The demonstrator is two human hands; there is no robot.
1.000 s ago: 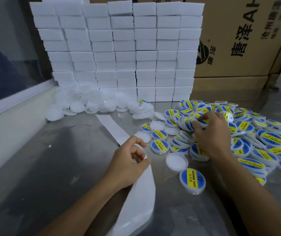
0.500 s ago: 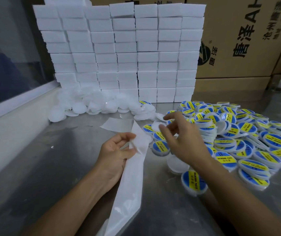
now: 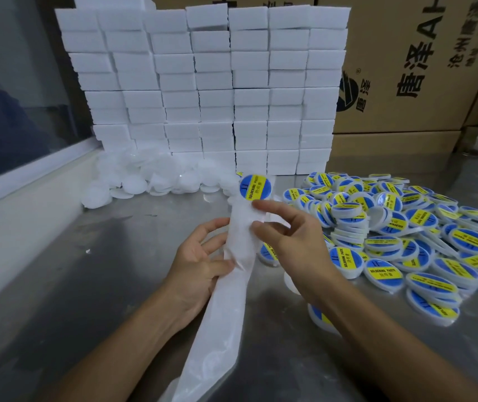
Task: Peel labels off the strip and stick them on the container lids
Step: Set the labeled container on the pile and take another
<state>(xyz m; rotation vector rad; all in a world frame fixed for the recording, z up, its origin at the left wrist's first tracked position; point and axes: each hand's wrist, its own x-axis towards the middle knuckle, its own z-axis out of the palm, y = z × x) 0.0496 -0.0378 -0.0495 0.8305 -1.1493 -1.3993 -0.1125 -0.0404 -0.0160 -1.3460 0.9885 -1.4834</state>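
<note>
A long white backing strip [image 3: 232, 285] runs from the table's near edge up between my hands. One round blue and yellow label [image 3: 255, 187] sits at its raised top end. My left hand [image 3: 200, 262] holds the strip from the left, fingers curled round its edge. My right hand [image 3: 293, 239] pinches the strip just below the label with thumb and forefinger. A big pile of labelled lids [image 3: 406, 233] lies to the right. Plain white lids [image 3: 159, 178] are heaped at the back left.
A wall of stacked white blocks [image 3: 203, 91] stands behind the plain lids. Brown cardboard boxes [image 3: 420, 68] fill the back right. A white ledge and window [image 3: 29, 175] border the steel table [image 3: 101, 271] on the left.
My right hand left the labelled pile and came to the strip. The strip's far end lifted off the table and now stands up with a label showing at its top.
</note>
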